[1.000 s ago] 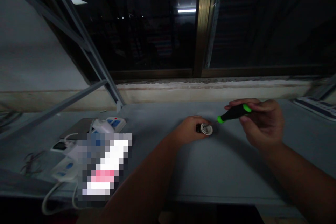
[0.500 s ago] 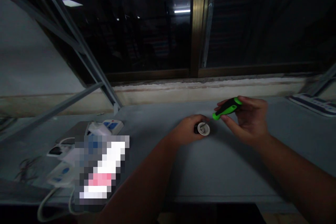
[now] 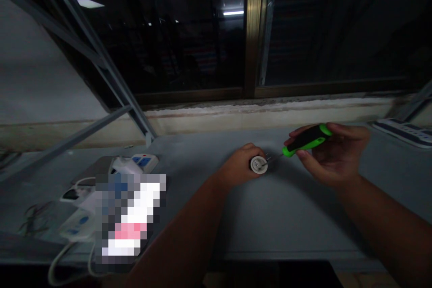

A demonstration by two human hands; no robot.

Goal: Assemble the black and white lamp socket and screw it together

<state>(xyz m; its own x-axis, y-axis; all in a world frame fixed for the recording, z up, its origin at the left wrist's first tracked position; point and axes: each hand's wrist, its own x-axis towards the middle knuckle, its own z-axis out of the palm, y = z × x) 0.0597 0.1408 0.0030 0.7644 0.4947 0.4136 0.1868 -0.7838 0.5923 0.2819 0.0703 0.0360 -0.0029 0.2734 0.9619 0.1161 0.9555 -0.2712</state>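
My left hand [image 3: 241, 165] is closed around a small round socket-like part [image 3: 259, 165]. Its body is dark, and its hollow end with a white rim faces up toward me. Thin metal bits show at its right side, too blurred to tell apart. In my right hand [image 3: 340, 153] is a screwdriver [image 3: 308, 139] with a black and green handle, held tilted between thumb and fingers. The thin shaft points down and left toward the white-rimmed end. Whether the tip touches it, I cannot tell.
To the left on the grey table [image 3: 283, 220] lie a power strip [image 3: 145, 160], white chargers and cables, and a pixelated object [image 3: 131, 220]. Another power strip [image 3: 403, 132] lies at the back right. Metal frame bars [image 3: 118, 81] rise at the left, before a dark window.
My right hand has moved to the right with the screwdriver, drawing its handle away from the socket-like part. That part has turned slightly in my left hand, which stays nearly in place.
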